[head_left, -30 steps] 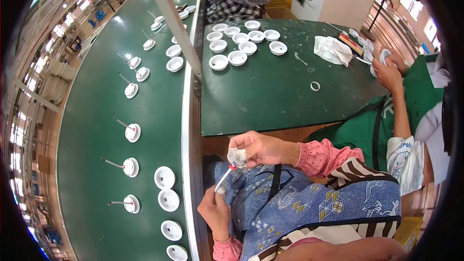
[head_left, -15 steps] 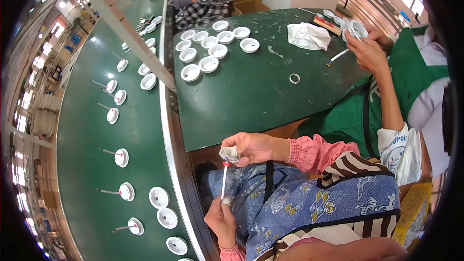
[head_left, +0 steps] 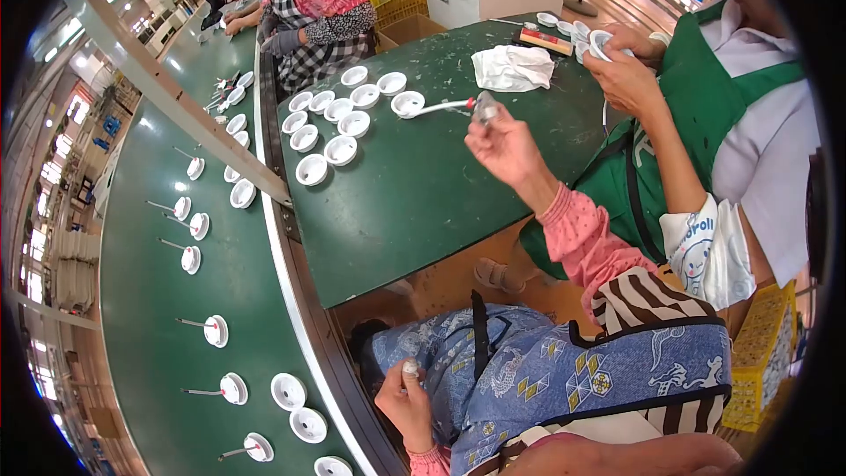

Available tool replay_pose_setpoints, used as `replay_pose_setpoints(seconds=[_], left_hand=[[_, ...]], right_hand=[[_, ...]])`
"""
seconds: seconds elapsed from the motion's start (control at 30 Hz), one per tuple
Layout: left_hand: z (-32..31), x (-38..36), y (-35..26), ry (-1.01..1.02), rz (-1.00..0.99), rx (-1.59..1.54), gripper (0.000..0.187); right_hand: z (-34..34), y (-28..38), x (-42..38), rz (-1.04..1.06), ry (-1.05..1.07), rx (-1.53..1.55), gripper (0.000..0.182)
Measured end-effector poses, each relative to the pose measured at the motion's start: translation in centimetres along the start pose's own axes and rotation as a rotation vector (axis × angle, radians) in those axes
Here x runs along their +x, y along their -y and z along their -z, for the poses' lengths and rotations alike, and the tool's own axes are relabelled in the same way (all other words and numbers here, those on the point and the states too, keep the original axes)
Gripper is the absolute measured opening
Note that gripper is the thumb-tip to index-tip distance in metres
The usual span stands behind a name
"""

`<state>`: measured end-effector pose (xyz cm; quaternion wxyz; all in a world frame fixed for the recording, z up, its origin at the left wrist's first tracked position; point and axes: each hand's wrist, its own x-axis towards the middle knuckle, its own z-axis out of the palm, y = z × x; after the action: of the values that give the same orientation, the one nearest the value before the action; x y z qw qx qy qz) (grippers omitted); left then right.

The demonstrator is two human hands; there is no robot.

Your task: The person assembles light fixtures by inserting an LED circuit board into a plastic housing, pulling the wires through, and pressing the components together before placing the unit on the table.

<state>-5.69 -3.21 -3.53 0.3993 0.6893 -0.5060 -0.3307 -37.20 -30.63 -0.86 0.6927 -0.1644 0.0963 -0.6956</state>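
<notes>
My right hand (head_left: 504, 148) is raised over the green side table, its fingers closed around a small greyish fitting (head_left: 485, 109). From the fitting a white cable (head_left: 445, 108) with a red ring points left, its far end over or in a white round cup (head_left: 408, 105). Low over my lap, my left hand (head_left: 408, 405) is closed, thumb against fingers. A small whitish bit (head_left: 410, 368) shows at its fingertips; I cannot tell whether it is held or worn on the thumb.
White cups (head_left: 339, 149) stand grouped on the side table (head_left: 414, 211), near a white cloth (head_left: 513, 68). Cups with cables (head_left: 216, 330) line the long green table (head_left: 159, 300) beyond a metal rail. A green-aproned co-worker (head_left: 656, 115) handles cups; another person (head_left: 313, 0) bends at the back.
My right hand has moved up and away from my left hand, carrying the fitting and cable over the side table. My left hand no longer holds the cable. The whole view has shifted.
</notes>
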Motion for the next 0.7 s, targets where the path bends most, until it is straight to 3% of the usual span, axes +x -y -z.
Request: replay_pose_setpoints(seconds=[0.1, 0.2, 0.3, 0.4, 0.47, 0.5, 0.6, 0.7], left_hand=[[0.6, 0.4, -1.0, 0.003, -0.016, 0.008, 0.014], [1.5, 0.6, -0.2, -0.150, -0.154, -0.012, 0.014], [3.3, -0.2, -2.0, -0.282, -0.105, -0.038, 0.014], [3.9, -0.1, -3.3, -0.421, -0.273, 0.110, 0.021], [3.6, 1.2, -4.1, -0.442, -0.381, 0.232, 0.039], [3.5, 1.8, -4.3, -0.399, -0.384, 0.273, 0.039], [2.6, 2.8, -3.3, -0.090, -0.246, -0.216, 0.035], [2.5, 2.5, -3.0, 0.046, -0.043, -0.384, 0.025]], right_hand=[[-3.1, -5.4, -3.3, -0.303, 0.048, -0.109, 0.016], [-3.6, -11.3, -6.3, -0.622, 0.200, -0.204, 0.015], [-5.1, -13.9, -8.1, -0.797, 0.299, -0.358, 0.017], [-7.3, -14.8, -9.5, -0.884, 0.323, -0.500, 0.019], [-8.3, -15.1, -10.2, -0.947, 0.347, -0.532, 0.021], [-8.5, -15.2, -10.5, -0.972, 0.367, -0.527, 0.021], [-8.1, -15.3, -10.8, -1.006, 0.408, -0.539, 0.021], [-7.5, -15.2, -10.9, -1.046, 0.411, -0.588, 0.022]])
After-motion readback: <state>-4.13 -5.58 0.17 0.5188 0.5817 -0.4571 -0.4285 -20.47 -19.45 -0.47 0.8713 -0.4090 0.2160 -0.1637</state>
